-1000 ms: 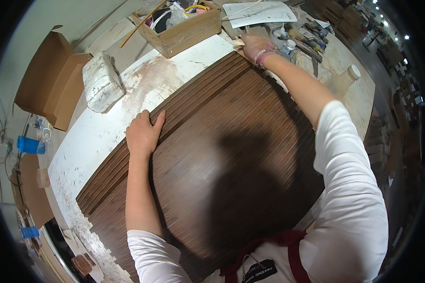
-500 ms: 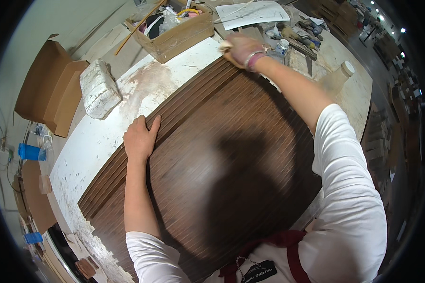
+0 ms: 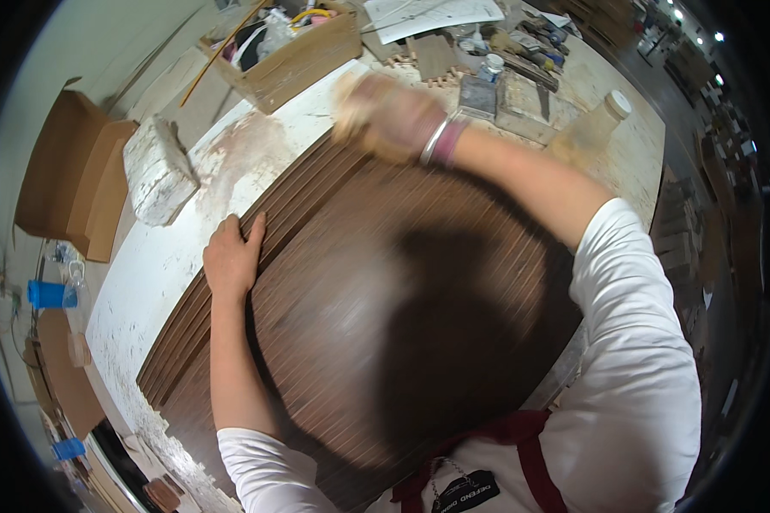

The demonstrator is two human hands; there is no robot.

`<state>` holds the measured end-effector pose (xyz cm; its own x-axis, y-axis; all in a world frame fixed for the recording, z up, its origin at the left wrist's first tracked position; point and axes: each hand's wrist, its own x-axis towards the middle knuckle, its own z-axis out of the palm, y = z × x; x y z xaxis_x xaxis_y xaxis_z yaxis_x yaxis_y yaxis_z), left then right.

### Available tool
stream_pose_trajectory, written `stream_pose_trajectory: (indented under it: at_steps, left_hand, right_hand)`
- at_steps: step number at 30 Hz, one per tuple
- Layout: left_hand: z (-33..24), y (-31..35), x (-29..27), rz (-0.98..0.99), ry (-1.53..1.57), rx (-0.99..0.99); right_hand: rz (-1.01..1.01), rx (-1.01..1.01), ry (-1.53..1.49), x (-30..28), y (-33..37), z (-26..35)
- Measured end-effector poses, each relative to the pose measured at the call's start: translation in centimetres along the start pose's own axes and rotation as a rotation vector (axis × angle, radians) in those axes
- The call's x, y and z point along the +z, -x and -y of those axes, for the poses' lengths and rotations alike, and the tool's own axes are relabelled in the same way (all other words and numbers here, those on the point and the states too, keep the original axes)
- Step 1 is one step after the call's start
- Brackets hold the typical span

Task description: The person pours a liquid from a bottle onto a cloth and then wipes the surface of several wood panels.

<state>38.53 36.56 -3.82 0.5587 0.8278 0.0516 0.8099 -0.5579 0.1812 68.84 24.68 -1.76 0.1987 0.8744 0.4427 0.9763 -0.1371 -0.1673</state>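
Note:
A large dark-brown wooden panel point(image 3: 342, 316) with fine pale lines across it lies in front of me. Ridged strips point(image 3: 304, 192) run along its far left edge. My left hand point(image 3: 233, 261) rests on these strips, fingers spread and holding nothing. Farther along, at the far end of the strips, my right hand point(image 3: 398, 115) wears a pinkish glove and presses a light tan cloth or pad point(image 3: 347, 111) against the edge. Motion smears that hand and what it holds, so the exact kind is unclear.
A wrapped white block point(image 3: 158, 171) and an open cardboard box point(image 3: 77, 175) stand at the left. Beyond the panel is a box of odds and ends point(image 3: 308, 64). Tools point(image 3: 530, 56), a grey block point(image 3: 477, 97) and a cloudy bottle point(image 3: 595, 124) lie toward the far right.
My right hand has swept left and nearer along the ridged edge with the tan cloth or pad. My left hand stays on the strips; the whole view has shifted slightly.

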Motion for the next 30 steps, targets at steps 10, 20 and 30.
stream_pose_trajectory:
  at_steps: [10,20,30]
  left_hand:
    - [1.0,-0.1,1.0,-0.071,0.017,0.043]
    - [2.7,1.1,1.6,0.056,0.014,0.168]
    - [-22.3,25.4,1.3,0.945,1.633,0.182]
  right_hand:
    - [0.218,0.668,-0.243,-5.9,0.6,-6.8]
    - [-0.302,1.051,-1.636,-20.4,28.9,0.0]
    - [-0.224,1.011,-1.732,-21.6,35.4,11.7]
